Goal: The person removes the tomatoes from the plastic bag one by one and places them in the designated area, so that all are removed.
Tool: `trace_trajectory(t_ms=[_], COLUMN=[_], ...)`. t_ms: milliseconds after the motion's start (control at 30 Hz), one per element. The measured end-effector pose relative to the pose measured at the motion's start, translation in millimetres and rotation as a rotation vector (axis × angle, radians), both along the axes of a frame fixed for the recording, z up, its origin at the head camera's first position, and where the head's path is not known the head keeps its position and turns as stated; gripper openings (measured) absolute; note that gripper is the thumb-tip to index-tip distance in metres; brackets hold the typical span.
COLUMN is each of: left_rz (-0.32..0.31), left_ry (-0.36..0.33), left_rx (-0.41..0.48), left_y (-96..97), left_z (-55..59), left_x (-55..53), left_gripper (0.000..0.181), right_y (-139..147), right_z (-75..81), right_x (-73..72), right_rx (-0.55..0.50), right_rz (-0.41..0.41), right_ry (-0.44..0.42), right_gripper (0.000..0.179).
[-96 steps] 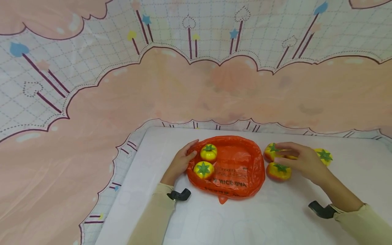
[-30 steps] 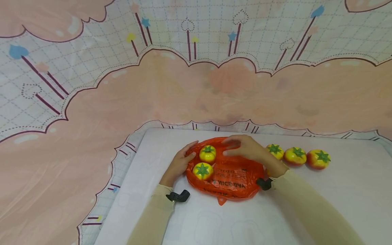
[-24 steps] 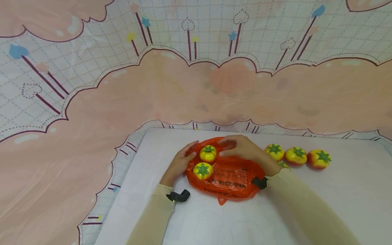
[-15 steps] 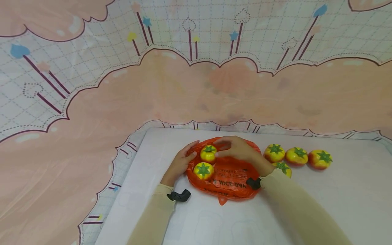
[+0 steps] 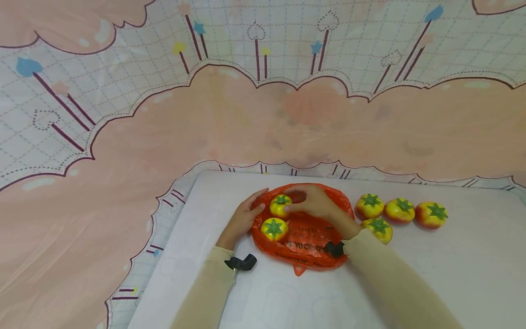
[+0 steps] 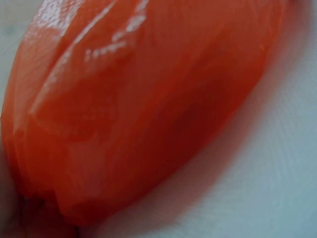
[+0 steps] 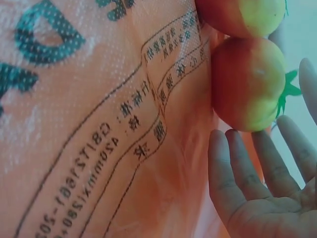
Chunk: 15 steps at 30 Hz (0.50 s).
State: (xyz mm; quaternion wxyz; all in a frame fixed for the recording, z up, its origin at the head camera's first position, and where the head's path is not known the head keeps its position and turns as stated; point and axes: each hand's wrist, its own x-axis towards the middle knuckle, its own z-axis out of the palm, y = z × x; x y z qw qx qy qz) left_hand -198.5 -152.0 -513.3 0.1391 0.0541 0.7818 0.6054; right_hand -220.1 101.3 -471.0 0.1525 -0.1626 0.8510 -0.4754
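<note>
A red plastic bag (image 5: 312,230) lies spread open on the white table, with dark printing on it. My left hand (image 5: 240,221) holds its left rim, thumb on the inner side; the left wrist view is mostly filled by the bag's outer wall. Two yellow-red tomatoes with green leafy tops sit inside on the left: a front tomato (image 5: 274,229) and a back tomato (image 5: 279,208). Reaching across the bag, my right hand (image 5: 316,201) is at the back tomato, its thumb overlapping that tomato's right side. In the right wrist view its fingers (image 7: 271,168) are extended, fingertips right at the tomato's edge.
Right of the bag, more tomatoes sit on the table: a left one (image 5: 370,206), a middle one (image 5: 399,210), a right one (image 5: 431,215) and a front one (image 5: 378,230), partly behind my right sleeve (image 5: 394,269). A patterned cloth (image 5: 308,128) hangs behind the table.
My right hand has moved left from the tomatoes beside the bag, across it, to the back tomato inside. My left hand stays on the rim, and the tomatoes keep their places.
</note>
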Motion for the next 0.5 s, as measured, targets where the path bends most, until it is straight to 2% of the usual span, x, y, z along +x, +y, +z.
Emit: trace_trajectory(t_ms=[267, 500], left_rz=[-0.002, -0.002], left_ry=[0.012, 0.004], left_rx=[-0.003, -0.009], left_y=[-0.4, -0.1], left_z=[-1.4, -1.0], left_x=[-0.4, -1.0], left_gripper=[0.047, 0.047], right_y=[-5.8, -9.5], right_z=[-7.7, -7.8], right_x=[-1.9, -1.4], right_rx=[0.014, 0.061], right_rz=[0.010, 0.017], right_ry=[0.018, 0.000], right_gripper=[0.053, 0.062])
